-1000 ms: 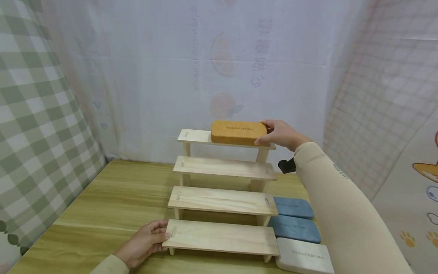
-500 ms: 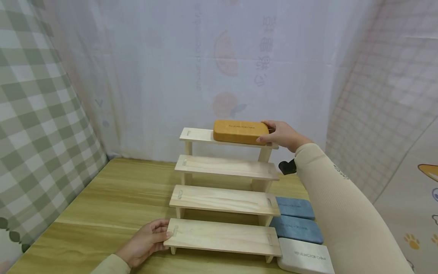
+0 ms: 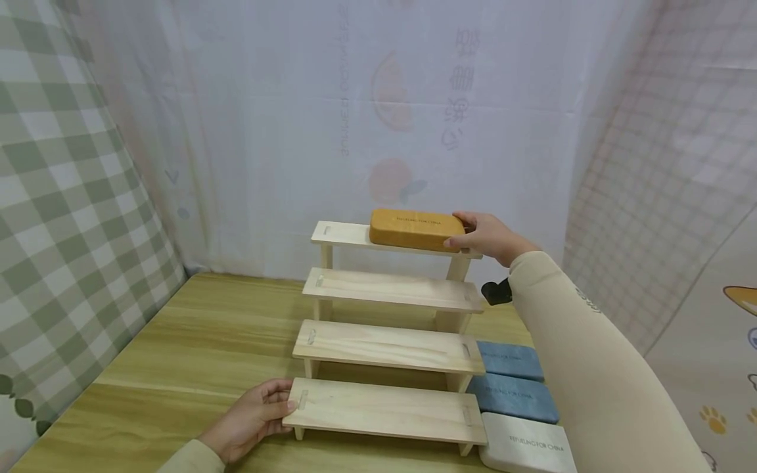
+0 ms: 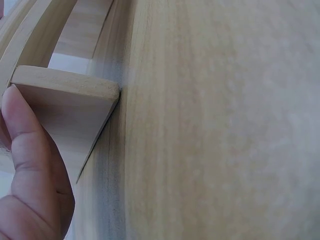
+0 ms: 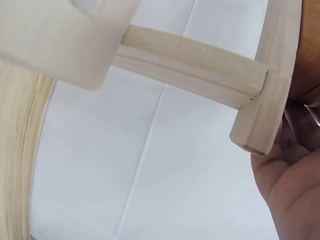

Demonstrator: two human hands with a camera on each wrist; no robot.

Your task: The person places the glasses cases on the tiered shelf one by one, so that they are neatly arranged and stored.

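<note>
A wooden stand (image 3: 387, 345) with several stepped shelves stands on the table. On the right part of its top shelf lies an orange case (image 3: 416, 230), its right end gripped between the thumb and fingers of my right hand (image 3: 489, 238). My left hand (image 3: 251, 420) holds the left end of the lowest shelf (image 3: 384, 410), thumb on top and fingers curled at the edge. The left wrist view shows the left fingers (image 4: 30, 165) against the stand's side support (image 4: 62, 105). In the right wrist view the right hand (image 5: 295, 175) is beside the top shelf's end, the orange case (image 5: 307, 60) partly visible.
Right of the stand, two blue cases (image 3: 510, 360) and a white case (image 3: 528, 441) lie in a row on the wooden table (image 3: 195, 341). A pale printed curtain (image 3: 266, 131) hangs behind, with green checked cloth (image 3: 65, 184) on the left.
The head view has shifted slightly. Both hands keep their holds, and the orange case stays on the top shelf with no clear movement along it.
</note>
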